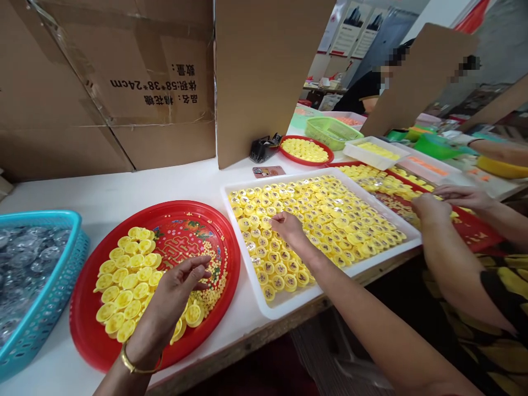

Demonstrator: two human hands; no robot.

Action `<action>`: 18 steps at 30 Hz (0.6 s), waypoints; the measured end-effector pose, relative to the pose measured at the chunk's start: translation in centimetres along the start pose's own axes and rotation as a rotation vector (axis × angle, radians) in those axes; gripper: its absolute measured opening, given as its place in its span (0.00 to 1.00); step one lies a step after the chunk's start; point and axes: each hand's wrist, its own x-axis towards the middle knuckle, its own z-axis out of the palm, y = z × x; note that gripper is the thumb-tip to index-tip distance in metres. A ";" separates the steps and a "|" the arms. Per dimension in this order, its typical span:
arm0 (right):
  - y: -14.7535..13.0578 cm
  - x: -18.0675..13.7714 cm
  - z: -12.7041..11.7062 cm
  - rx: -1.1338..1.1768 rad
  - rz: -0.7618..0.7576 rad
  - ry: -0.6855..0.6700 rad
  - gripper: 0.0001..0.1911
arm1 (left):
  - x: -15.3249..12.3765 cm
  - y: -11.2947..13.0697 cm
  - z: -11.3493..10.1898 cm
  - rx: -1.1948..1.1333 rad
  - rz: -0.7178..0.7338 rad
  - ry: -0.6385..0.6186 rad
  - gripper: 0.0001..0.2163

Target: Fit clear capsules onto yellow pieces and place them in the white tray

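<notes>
Over the round red tray [88,344] hovers my left hand [181,289], its fingers apart and holding nothing that I can see. Small yellow cup-shaped pieces [131,281] crowd that tray's left side, and tiny pale yellow pellets [214,275] lie scattered along its right. My right hand [286,226] is above the left part of a white rectangular tray [270,311], thumb and fingers pinched together. What sits in the pinch is hidden. Rows of yellow cups with printed round faces [278,283] fill the white tray, some of them shiny on top.
A blue basket [78,231] of clear plastic pieces stands at far left. Cardboard panels [165,71] rise behind the table [181,181]. A black tape dispenser [264,148] and a small red tray [330,157] are behind the white tray. At right, a co-worker's hands [433,206] reach over another red tray.
</notes>
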 end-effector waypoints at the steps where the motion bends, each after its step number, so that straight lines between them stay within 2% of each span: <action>1: 0.1 0.0 -0.1 -0.012 -0.007 0.016 0.06 | -0.1 -0.1 -0.2 0.000 0.003 0.001 0.21; 4: -0.1 -0.4 -0.8 -0.042 -0.031 0.050 0.05 | -0.4 -0.4 -1.1 0.004 0.025 0.024 0.20; 6: -1.0 -1.2 -1.1 -0.053 -0.048 0.060 0.06 | -0.4 -0.3 -2.5 0.004 0.068 0.070 0.17; 9: -3.6 -3.3 -0.6 -0.053 -0.145 0.068 0.10 | 0.1 0.4 -6.2 0.051 0.189 0.260 0.15; 11: -6.0 -5.3 0.7 0.014 -0.291 -0.065 0.09 | 0.4 1.1 -9.7 0.166 0.277 0.458 0.16; 14: -9.9 -8.4 4.3 0.146 -0.567 -0.433 0.04 | 0.5 1.9 -15.8 0.536 0.359 0.720 0.16; 16: -12.1 -9.5 7.5 0.148 -0.696 -0.573 0.04 | 0.3 2.0 -19.8 0.873 0.316 0.819 0.17; 18: -13.8 -9.5 10.9 0.069 -0.788 -0.606 0.05 | -0.1 1.6 -23.3 1.133 0.148 0.808 0.19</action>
